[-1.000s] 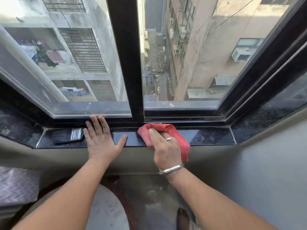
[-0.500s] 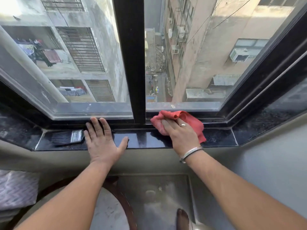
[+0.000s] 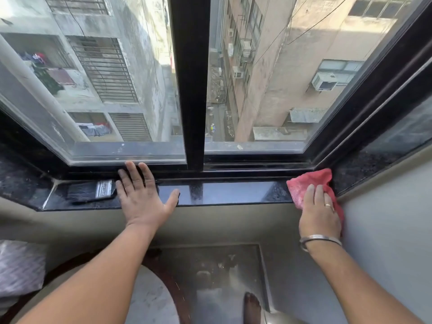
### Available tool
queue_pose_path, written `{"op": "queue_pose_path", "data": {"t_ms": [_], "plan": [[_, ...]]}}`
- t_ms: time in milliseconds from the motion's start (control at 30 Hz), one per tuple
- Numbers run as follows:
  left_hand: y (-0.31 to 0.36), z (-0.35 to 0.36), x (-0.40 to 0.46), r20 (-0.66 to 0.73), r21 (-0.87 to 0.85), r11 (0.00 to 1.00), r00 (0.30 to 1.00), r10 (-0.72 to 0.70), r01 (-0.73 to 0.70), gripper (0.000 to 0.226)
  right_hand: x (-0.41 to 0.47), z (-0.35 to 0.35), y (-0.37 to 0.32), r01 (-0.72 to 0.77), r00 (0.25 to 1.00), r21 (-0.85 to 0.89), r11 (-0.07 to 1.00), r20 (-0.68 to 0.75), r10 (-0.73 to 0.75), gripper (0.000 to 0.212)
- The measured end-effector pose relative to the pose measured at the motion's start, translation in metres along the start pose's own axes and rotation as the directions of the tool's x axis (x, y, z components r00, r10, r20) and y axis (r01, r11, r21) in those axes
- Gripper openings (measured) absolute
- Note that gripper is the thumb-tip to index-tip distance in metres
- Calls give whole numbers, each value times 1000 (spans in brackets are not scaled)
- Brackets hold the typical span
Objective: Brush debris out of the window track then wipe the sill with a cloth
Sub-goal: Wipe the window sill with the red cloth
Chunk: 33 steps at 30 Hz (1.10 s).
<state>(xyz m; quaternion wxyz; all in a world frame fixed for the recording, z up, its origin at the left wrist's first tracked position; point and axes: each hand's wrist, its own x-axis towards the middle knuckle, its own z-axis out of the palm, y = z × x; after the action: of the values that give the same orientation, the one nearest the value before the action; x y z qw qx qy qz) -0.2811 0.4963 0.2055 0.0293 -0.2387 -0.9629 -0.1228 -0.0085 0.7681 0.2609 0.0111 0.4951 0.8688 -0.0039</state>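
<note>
A glossy black stone sill [image 3: 224, 192] runs below the dark window track [image 3: 252, 168]. My right hand [image 3: 319, 212] presses a red cloth [image 3: 304, 184] flat on the sill's right end, against the corner. My left hand [image 3: 140, 195] rests palm down with spread fingers on the sill left of centre, fingertips reaching the track. A black paintbrush [image 3: 90, 190] with a metal ferrule lies on the sill just left of that hand, its handle hidden under my hand.
A black vertical window frame [image 3: 190, 90] splits the two glass panes. Angled granite side ledges [image 3: 364, 167] flank the sill. Below are a grey wall, a round table edge [image 3: 152, 298], a patterned cushion [image 3: 21, 267] and my foot [image 3: 252, 307] on the floor.
My right hand has slid the red cloth along the sill from its middle to the right end. My left hand and the brush have stayed where they were.
</note>
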Motion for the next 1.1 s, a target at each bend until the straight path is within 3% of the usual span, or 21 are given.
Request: {"op": "queue_pose_path", "data": {"t_ms": [33,233,367,467,567,633,733,833,900,933,1033,1100], "plan": [[0,1,1,-4,-1,1000,1000,2,-2,115,-3,4,-12,-11,1000,12,1000,13,11,55],[-1,2,1,-3,-1,1000,1000,6,-6,114,-26,2,-128,236,972,-32,971,20,-235,63],[-2,2,1,-18,-5,1000,1000,18,-18,111,-48,6,-167,592,805,-15,806,48,-591,68],[-2,0,1,-5,19,1000,1000,24,-24,111,-47,6,-186,674,735,18,738,75,-673,77],[-2,-2,0,-8,28,999,1000,15,-15,111,-33,5,-155,746,666,-26,665,56,-744,75],[-1,-2,-1,-10,28,1000,1000,14,-14,111,-13,6,-103,663,747,-92,743,21,-665,64],[0,0,1,-23,24,1000,1000,8,-7,112,9,3,-20,259,964,-170,951,-17,-266,57],[0,2,2,-35,28,1000,999,14,-13,112,14,7,0,33,999,-154,988,-8,-35,52],[1,1,1,-17,39,999,1000,8,-7,113,10,6,-20,101,993,-128,987,-42,-107,51],[2,-1,1,-6,45,999,1000,5,-5,113,5,6,-30,221,972,-112,969,-53,-227,52],[7,-5,-1,22,70,997,1000,-21,19,112,-11,10,-42,573,814,-52,818,-76,-575,60],[12,-11,-8,11,38,998,999,-48,48,110,-12,10,-39,616,787,27,787,-33,-616,72]]}}
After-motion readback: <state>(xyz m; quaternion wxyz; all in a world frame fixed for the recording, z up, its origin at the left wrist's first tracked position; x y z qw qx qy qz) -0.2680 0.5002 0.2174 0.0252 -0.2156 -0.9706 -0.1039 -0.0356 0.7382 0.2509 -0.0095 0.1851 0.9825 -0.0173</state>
